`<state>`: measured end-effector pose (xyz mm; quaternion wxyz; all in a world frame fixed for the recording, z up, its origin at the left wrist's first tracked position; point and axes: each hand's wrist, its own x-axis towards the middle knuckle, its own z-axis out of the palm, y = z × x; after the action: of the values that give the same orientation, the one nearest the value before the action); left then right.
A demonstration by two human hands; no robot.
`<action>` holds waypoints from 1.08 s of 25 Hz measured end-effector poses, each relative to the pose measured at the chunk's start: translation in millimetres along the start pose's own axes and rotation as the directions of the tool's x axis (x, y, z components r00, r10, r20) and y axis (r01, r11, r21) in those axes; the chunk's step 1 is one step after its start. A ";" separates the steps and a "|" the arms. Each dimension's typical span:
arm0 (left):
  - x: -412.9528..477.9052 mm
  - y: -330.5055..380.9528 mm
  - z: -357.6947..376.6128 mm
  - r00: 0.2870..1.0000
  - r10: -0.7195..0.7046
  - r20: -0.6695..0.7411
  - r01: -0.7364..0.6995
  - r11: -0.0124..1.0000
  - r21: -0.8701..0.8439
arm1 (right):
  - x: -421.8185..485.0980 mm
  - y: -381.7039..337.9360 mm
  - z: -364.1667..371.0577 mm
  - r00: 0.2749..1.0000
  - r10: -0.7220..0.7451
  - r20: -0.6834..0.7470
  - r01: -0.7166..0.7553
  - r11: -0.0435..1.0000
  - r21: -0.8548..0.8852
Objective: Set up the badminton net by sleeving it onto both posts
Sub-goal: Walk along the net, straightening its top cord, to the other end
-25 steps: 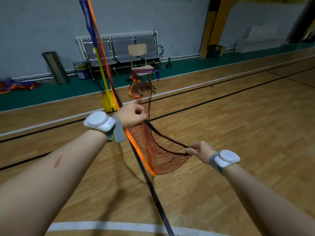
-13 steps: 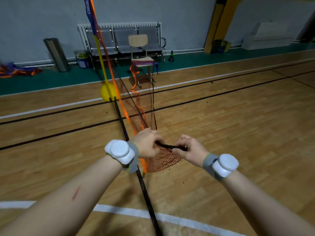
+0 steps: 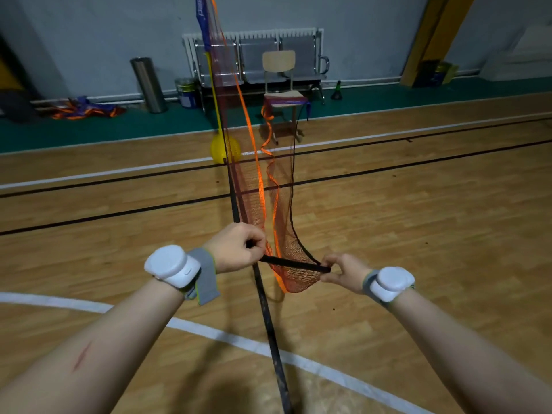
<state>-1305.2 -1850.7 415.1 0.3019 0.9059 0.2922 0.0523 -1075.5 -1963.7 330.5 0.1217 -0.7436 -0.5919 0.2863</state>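
Observation:
An orange-red badminton net (image 3: 254,192) with orange edge tape runs from the far post down to my hands, sagging in a pouch below them. Its far end is sleeved on a yellow post (image 3: 212,82) with a blue sleeve at the top and a round yellow base (image 3: 221,149). My left hand (image 3: 236,248) grips one end of the net's black edge band (image 3: 294,263). My right hand (image 3: 343,270) pinches the other end, and the band is stretched taut between them. A black pole (image 3: 270,327) lies on the floor under my hands.
A wooden chair (image 3: 280,85) draped with orange and purple tape stands beyond the net. Metal bench seats (image 3: 263,55), a steel bin (image 3: 149,85), a paint bucket (image 3: 185,92) and a small cone (image 3: 337,91) line the back wall. Folded cloth (image 3: 86,107) lies at the left.
My hands came close together and then spread apart again, pulling the black band taut. The view shifted back from the post, and the net now hangs straighter.

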 end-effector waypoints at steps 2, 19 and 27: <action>-5.3 -3.8 3.1 0.998 -0.061 0.034 0.057 0.994 0.098 | -13.6 -2.8 -1.0 0.999 0.012 -0.033 -0.011 0.999 0.036; -125.3 49.3 37.4 0.976 0.206 0.073 -0.212 0.973 0.087 | -111.4 -112.8 56.1 0.988 -0.105 -0.114 0.101 0.994 -0.043; -160.2 17.8 4.2 0.950 -0.090 -0.297 0.109 0.993 0.045 | -122.5 -88.9 71.6 0.998 0.047 -0.049 -0.050 0.996 -0.076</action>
<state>-1427.2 -1954.2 435.0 0.2293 0.8809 0.3807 0.1626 -1204.9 -2067.4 353.5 0.0999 -0.7685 -0.5812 0.2483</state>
